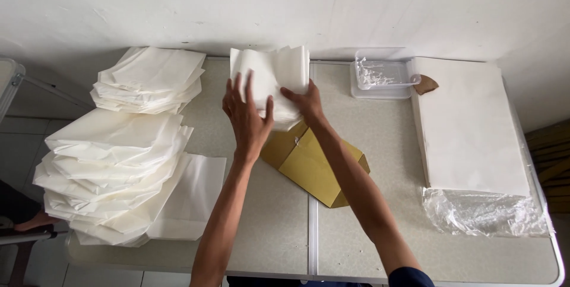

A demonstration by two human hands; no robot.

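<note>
At the top centre of the frame, a small stack of folded white paper (273, 79) is held against the counter (380, 144), close to the wall. The left hand (246, 114) lies flat on the stack's front face, fingers spread; the right hand (306, 101) grips its lower right edge, thumb on top. Neither hand is clenched; both are grasping the paper.

The paper is judged to be light, thin and limp. The sheets would probably slide over each other and fan out if taken by one corner only, so the stack is best pinched at two opposite edges, or supported from beneath with a palm laid on top. Creasing is likely under a hard squeeze.

Just below the stack a brown envelope (312, 165) lies tilted on the counter. At the left of the frame two piles of folded paper (119, 168) are seen, and at the right a large ream of white sheets (469, 126) on clear plastic wrap (484, 213), with a clear plastic tub (380, 76) at the upper right of centre.
</note>
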